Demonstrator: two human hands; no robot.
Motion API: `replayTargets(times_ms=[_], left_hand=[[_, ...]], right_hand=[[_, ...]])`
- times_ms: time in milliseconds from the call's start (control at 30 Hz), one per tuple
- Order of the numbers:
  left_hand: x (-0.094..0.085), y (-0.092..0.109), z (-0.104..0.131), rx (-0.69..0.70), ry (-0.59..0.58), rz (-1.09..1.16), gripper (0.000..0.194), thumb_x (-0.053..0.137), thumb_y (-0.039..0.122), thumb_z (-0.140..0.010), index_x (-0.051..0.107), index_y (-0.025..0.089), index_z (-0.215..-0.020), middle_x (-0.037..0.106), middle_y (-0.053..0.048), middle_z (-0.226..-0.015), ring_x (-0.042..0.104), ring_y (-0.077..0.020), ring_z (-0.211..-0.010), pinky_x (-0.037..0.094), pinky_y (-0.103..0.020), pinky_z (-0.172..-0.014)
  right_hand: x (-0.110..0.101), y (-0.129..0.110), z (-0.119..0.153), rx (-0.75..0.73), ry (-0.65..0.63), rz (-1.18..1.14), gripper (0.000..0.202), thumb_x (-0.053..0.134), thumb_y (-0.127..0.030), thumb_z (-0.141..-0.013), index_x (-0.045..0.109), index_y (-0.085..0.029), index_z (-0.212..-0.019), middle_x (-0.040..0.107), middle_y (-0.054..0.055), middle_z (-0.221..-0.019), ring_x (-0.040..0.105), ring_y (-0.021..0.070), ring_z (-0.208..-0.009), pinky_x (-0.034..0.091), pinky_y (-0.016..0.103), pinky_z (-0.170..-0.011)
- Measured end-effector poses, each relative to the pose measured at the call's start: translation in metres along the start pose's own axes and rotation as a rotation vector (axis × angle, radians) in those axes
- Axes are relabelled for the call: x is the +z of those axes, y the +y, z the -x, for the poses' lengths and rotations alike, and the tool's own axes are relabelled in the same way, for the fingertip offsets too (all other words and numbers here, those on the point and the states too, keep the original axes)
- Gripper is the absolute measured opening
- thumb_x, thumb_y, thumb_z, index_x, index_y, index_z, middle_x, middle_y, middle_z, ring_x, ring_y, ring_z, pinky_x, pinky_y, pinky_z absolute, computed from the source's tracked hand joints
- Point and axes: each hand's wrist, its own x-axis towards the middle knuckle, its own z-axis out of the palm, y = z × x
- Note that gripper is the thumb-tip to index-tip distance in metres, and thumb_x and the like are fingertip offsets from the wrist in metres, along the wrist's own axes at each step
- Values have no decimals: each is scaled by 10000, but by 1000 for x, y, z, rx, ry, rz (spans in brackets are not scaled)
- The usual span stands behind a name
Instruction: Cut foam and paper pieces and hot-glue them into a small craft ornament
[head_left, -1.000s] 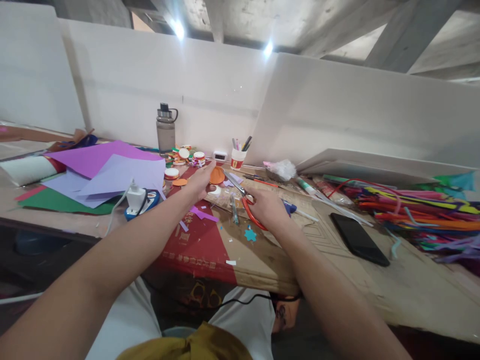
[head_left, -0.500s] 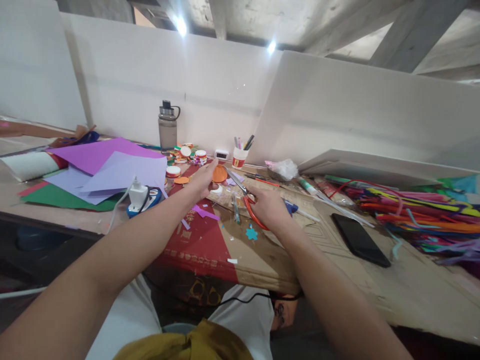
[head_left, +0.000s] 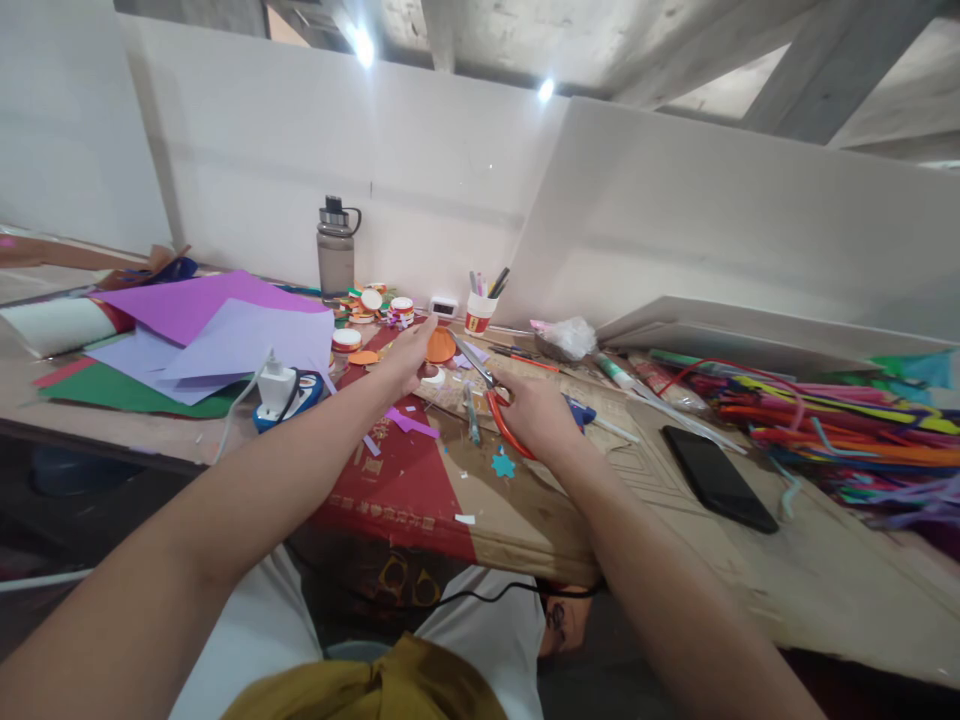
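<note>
My left hand [head_left: 412, 355] is closed on the edge of a round orange paper disc [head_left: 441, 345], holding it up above the table. My right hand [head_left: 536, 408] grips a pair of scissors [head_left: 481, 371] with orange-red handles; the blades point up and left toward the disc's right edge. Whether the blades touch the paper I cannot tell. Below the hands lie a teal paper flower [head_left: 503, 462] and purple paper scraps [head_left: 411, 424]. Another flat orange disc [head_left: 364, 357] and a stack of white round pieces [head_left: 347, 340] sit left of my left hand. A blue glue gun [head_left: 579, 412] lies partly behind my right hand.
Purple and green sheets [head_left: 247, 345] spread at left beside a blue power strip [head_left: 289, 400]. A water bottle [head_left: 336, 250], a pen cup [head_left: 478, 313] and a small digital display [head_left: 444, 308] stand behind. A phone [head_left: 718, 478] and many pipe cleaners [head_left: 847, 430] lie at right.
Almost nothing differs. Both hands keep their places, with the scissors still at the right edge of the orange disc; the view has shifted very slightly.
</note>
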Motion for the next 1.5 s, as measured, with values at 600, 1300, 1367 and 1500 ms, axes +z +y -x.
replayTargets(times_ms=[600, 1300, 1367, 1500], left_hand=[[-2, 1, -3, -2, -1, -63, 316, 489, 449, -923, 538, 159, -807, 630, -38, -613, 581, -103, -424, 215, -152, -323], [-10, 7, -7, -57, -91, 69, 349, 444, 445, -927, 607, 137, -903, 680, -77, -681, 616, -126, -483, 261, -173, -346], [-9, 8, -6, -66, -105, 61, 339, 457, 438, -916, 606, 134, -899, 675, -72, -681, 607, -124, -470, 249, -175, -343], [-2, 6, 2, -8, -234, -30, 365, 507, 474, -880, 614, 126, -909, 692, -90, -749, 641, -146, -534, 294, -187, -375]], right_hand=[[-1, -1, 1, -18, 8, 64, 447, 466, -335, -883, 603, -250, -1300, 735, 125, -1010, 676, 292, -905, 460, 339, -732], [9, 10, -5, -34, 198, -435, 445, 543, -328, -842, 628, -163, -1246, 702, 110, -1150, 648, 243, -1051, 474, 361, -924], [10, 10, -6, -20, 232, -507, 445, 552, -355, -838, 637, -151, -1224, 713, 105, -1071, 658, 234, -961, 487, 361, -884], [14, 13, -9, 37, 345, -692, 494, 572, -426, -831, 597, -162, -1248, 667, 40, -838, 603, 176, -735, 501, 310, -725]])
